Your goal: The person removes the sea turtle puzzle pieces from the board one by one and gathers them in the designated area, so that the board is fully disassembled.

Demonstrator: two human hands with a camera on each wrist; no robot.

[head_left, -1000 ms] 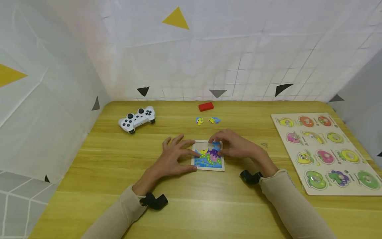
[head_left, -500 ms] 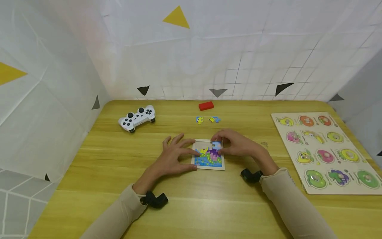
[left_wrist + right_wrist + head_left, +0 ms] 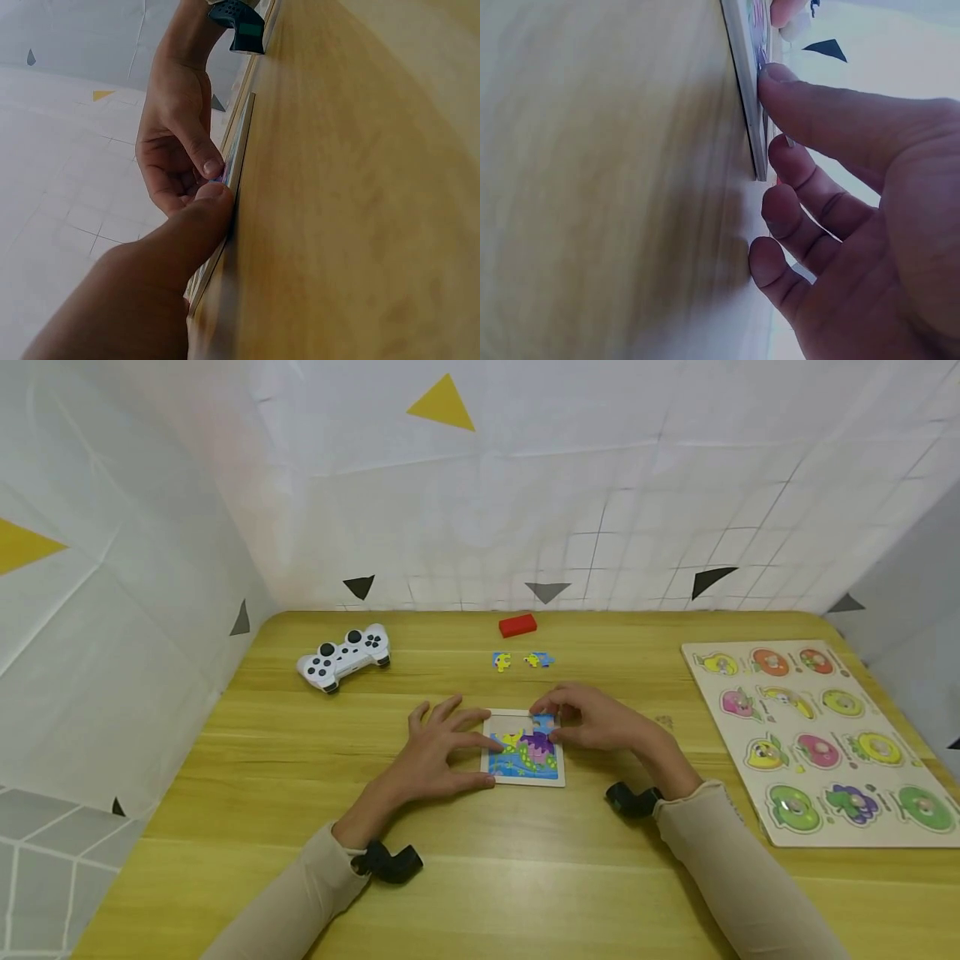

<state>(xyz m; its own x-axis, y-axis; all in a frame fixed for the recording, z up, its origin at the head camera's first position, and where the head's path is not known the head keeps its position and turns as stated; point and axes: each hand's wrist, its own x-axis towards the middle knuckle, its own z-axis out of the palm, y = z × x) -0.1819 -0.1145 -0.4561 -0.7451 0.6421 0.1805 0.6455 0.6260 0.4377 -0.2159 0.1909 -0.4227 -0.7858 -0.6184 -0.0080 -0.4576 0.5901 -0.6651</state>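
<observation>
A small jigsaw puzzle (image 3: 522, 768) with a pale frame lies mid-table, its picture blue, yellow and purple. Bare backing shows at its upper left. My left hand (image 3: 442, 753) is spread along the left side, thumb at the lower corner and a fingertip on the picture. At the upper right corner my right hand (image 3: 592, 720) has thumb and curled fingers about a light blue puzzle piece (image 3: 543, 723), which looks nearly level with the picture. In the right wrist view the thumb (image 3: 802, 101) presses at the puzzle's edge. Two loose yellow-and-blue pieces (image 3: 502, 662) lie beyond the frame.
A red block (image 3: 517, 626) sits near the table's back edge. At the back left is a white game controller (image 3: 345, 658). A large wooden fruit puzzle board (image 3: 813, 752) lies at the right. White printed cloth (image 3: 480, 527) hangs behind the table.
The light blue piece has shifted right into the upper right corner and now looks flatter. My right fingers moved slightly right with it. The left hand stays in place.
</observation>
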